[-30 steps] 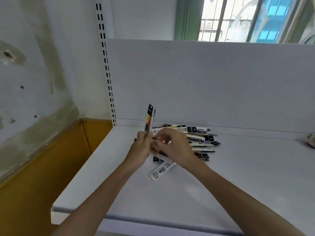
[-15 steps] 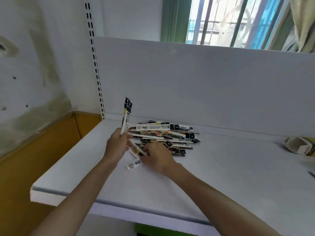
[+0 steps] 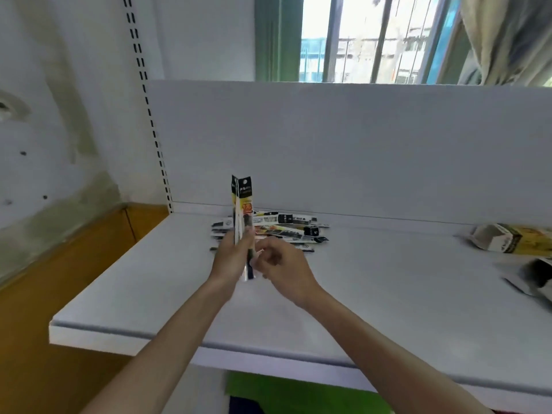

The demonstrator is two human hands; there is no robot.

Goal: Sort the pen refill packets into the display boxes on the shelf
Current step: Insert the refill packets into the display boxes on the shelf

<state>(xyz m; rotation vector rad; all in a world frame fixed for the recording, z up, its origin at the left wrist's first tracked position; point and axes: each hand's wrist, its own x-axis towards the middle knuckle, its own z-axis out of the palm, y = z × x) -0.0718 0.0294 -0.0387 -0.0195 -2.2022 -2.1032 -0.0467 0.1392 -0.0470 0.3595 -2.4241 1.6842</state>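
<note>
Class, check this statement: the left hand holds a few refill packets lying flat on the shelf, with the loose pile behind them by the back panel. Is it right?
No. The head view shows the left hand holding the refill packets upright, not flat on the shelf. The loose pile does lie behind them by the back panel.

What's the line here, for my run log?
left hand: holds packets upright | right hand: at their base | pile: on shelf
</note>
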